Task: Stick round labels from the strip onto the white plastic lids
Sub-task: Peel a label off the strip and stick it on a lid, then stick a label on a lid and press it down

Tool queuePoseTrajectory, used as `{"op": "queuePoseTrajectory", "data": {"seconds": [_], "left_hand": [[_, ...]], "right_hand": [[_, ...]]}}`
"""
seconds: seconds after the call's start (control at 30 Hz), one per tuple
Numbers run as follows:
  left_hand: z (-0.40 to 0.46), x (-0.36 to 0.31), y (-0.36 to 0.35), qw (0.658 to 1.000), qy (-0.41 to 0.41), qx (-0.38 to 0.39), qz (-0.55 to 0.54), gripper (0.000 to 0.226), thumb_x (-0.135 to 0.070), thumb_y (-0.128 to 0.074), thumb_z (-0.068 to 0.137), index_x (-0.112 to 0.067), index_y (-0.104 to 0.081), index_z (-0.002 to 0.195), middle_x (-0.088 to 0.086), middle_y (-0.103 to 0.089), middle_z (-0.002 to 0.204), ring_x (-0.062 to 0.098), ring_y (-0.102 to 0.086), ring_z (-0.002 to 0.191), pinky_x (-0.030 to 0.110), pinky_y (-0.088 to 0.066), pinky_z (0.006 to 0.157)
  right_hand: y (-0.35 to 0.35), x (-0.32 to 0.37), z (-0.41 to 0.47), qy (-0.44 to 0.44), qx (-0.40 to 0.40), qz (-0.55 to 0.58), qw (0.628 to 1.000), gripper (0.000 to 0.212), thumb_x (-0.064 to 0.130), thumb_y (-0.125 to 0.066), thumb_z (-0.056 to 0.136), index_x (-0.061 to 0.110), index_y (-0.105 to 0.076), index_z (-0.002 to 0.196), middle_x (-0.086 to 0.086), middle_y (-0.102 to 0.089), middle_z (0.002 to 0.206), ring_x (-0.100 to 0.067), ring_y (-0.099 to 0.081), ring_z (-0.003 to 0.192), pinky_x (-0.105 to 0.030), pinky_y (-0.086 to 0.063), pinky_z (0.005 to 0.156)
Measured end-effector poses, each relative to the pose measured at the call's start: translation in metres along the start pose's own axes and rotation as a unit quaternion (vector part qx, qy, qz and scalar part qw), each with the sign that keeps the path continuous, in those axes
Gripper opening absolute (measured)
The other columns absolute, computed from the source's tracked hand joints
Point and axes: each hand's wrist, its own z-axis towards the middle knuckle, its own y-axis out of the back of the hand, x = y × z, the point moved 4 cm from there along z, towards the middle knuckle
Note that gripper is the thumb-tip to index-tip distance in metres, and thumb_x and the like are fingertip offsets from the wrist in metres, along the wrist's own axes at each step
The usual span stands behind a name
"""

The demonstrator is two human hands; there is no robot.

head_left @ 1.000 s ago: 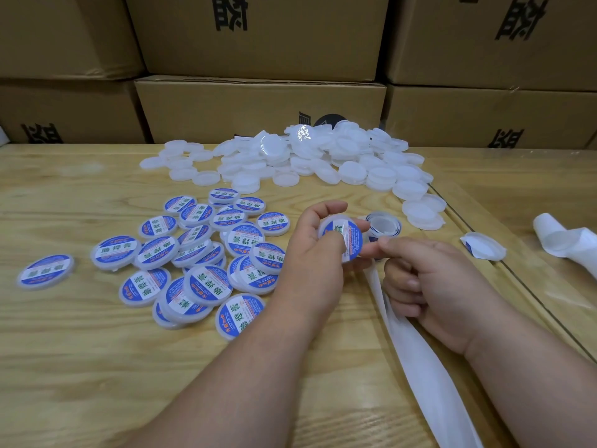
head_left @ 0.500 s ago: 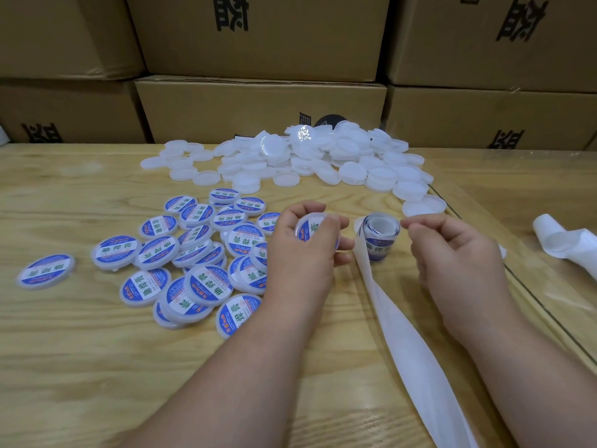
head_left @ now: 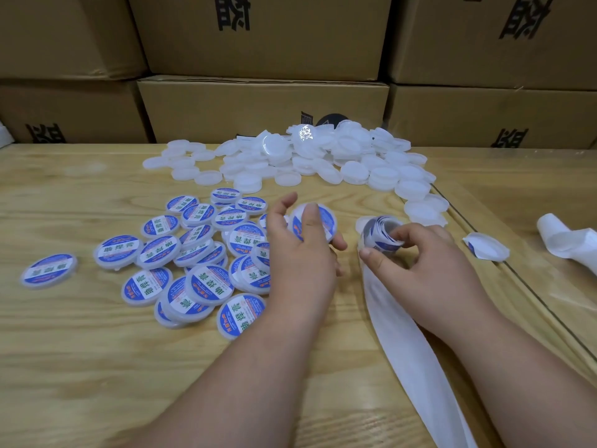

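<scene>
My left hand (head_left: pixel 298 257) holds a labelled white lid (head_left: pixel 324 221) tilted up, with a finger pressed across its blue label. To its right, my right hand (head_left: pixel 420 263) grips the small roll of round blue labels (head_left: pixel 381 234), thumb at its lower left and fingers curled over its right side. The used white backing strip (head_left: pixel 407 344) trails from the roll toward me. Several labelled lids (head_left: pixel 193 253) lie in a cluster left of my left hand. A heap of plain white lids (head_left: pixel 323 156) sits at the back of the wooden table (head_left: pixel 80 367).
Stacked cardboard boxes (head_left: pixel 258 105) line the back edge. One lid (head_left: pixel 486 247) lies alone right of my right hand, and a crumpled white strip (head_left: pixel 568 240) lies at the far right. A seam (head_left: pixel 517 276) runs diagonally through the table's right side.
My right hand has moved from the lid to the label roll and now grips it. My left hand has shifted left with the labelled lid, a finger pressing on the label.
</scene>
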Motion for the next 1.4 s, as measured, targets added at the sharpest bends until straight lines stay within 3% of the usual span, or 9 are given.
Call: {"op": "queuePoseTrajectory", "data": {"seconds": [0.27, 0.5, 0.63, 0.77, 0.83, 0.9, 1.03, 1.3, 1.4], "left_hand": [[0.003, -0.002, 0.007, 0.991, 0.04, -0.098, -0.077, 0.069, -0.004, -0.046, 0.099, -0.059, -0.02, 0.132, -0.001, -0.074, 0.095, 0.012, -0.059, 0.051, 0.026, -0.052, 0.054], [0.0, -0.006, 0.005, 0.997, -0.008, -0.053, -0.047, 0.068, -0.032, -0.038, 0.109, -0.069, 0.007, 0.144, -0.007, -0.078, 0.1, 0.02, -0.073, 0.061, 0.025, -0.057, 0.055], [0.003, 0.0, 0.004, 0.999, -0.024, -0.046, -0.002, 0.066, -0.028, -0.044, 0.107, -0.065, -0.009, 0.148, -0.011, -0.077, 0.104, 0.014, -0.076, 0.082, 0.022, -0.057, 0.062], [-0.006, 0.007, -0.011, 0.969, -0.072, 0.074, 0.225, 0.045, -0.013, -0.048, 0.101, -0.046, -0.058, 0.13, -0.024, -0.068, 0.101, -0.017, -0.062, 0.081, 0.004, -0.044, 0.066], [-0.012, 0.009, -0.019, 0.934, -0.086, 0.128, 0.321, 0.045, -0.014, -0.047, 0.097, -0.044, -0.059, 0.128, -0.022, -0.068, 0.102, -0.004, -0.063, 0.079, 0.016, -0.048, 0.072], [-0.013, 0.011, -0.027, 0.892, -0.12, 0.149, 0.409, 0.048, -0.015, -0.048, 0.095, -0.039, -0.054, 0.136, -0.015, -0.06, 0.128, 0.007, -0.06, 0.109, 0.027, -0.047, 0.092], [-0.004, 0.024, -0.041, 0.812, -0.123, 0.173, 0.544, 0.055, -0.028, -0.046, 0.098, -0.031, -0.033, 0.152, -0.004, -0.024, 0.165, 0.017, -0.018, 0.153, 0.04, -0.021, 0.123], [0.029, 0.033, -0.058, 0.769, -0.095, 0.154, 0.613, 0.034, -0.049, -0.042, 0.098, -0.035, -0.055, 0.126, 0.004, -0.031, 0.162, 0.023, -0.021, 0.152, 0.048, -0.011, 0.122], [0.025, 0.028, -0.056, 0.784, -0.119, 0.162, 0.587, 0.016, -0.041, -0.046, 0.099, -0.031, -0.058, 0.096, -0.007, -0.058, 0.12, 0.017, -0.049, 0.118, 0.048, -0.024, 0.118]], "right_hand": [[0.003, 0.004, -0.003, -0.031, 0.0, -0.04, 0.999, 0.053, 0.093, -0.046, 0.062, 0.043, -0.052, 0.078, 0.024, -0.051, 0.094, 0.009, -0.052, 0.08, -0.021, -0.037, 0.061], [0.003, -0.008, 0.001, -0.045, -0.033, -0.002, 0.998, 0.036, 0.048, -0.06, 0.084, 0.02, -0.053, 0.062, 0.015, -0.058, 0.059, -0.005, -0.053, 0.058, -0.03, -0.037, 0.05], [0.006, -0.012, 0.007, -0.045, -0.062, 0.095, 0.993, 0.029, 0.038, -0.064, 0.088, 0.013, -0.063, 0.073, 0.0, -0.061, 0.067, -0.014, -0.051, 0.053, -0.03, -0.039, 0.053], [0.007, -0.015, 0.008, -0.057, -0.071, 0.129, 0.987, 0.025, 0.034, -0.064, 0.09, 0.014, -0.063, 0.074, -0.007, -0.059, 0.067, -0.008, -0.043, 0.047, -0.03, -0.037, 0.052], [0.007, -0.015, 0.008, -0.059, -0.074, 0.137, 0.986, 0.023, 0.032, -0.063, 0.089, 0.015, -0.062, 0.073, -0.007, -0.06, 0.068, -0.007, -0.043, 0.047, -0.03, -0.037, 0.053], [0.007, -0.015, 0.008, -0.059, -0.078, 0.137, 0.986, 0.022, 0.031, -0.061, 0.089, 0.016, -0.061, 0.073, -0.006, -0.06, 0.068, -0.008, -0.043, 0.047, -0.029, -0.038, 0.053], [0.007, -0.015, 0.008, -0.061, -0.079, 0.147, 0.984, 0.017, 0.028, -0.062, 0.087, 0.016, -0.063, 0.074, -0.006, -0.064, 0.069, -0.016, -0.051, 0.054, -0.031, -0.041, 0.056], [0.008, -0.015, 0.005, -0.074, -0.07, 0.169, 0.98, 0.017, 0.034, -0.057, 0.076, 0.018, -0.064, 0.076, -0.005, -0.064, 0.072, -0.014, -0.049, 0.055, -0.03, -0.041, 0.056], [0.008, -0.015, 0.006, -0.076, -0.069, 0.17, 0.98, 0.011, 0.028, -0.06, 0.081, 0.019, -0.064, 0.076, -0.001, -0.065, 0.069, -0.012, -0.049, 0.052, -0.031, -0.042, 0.057]]}}
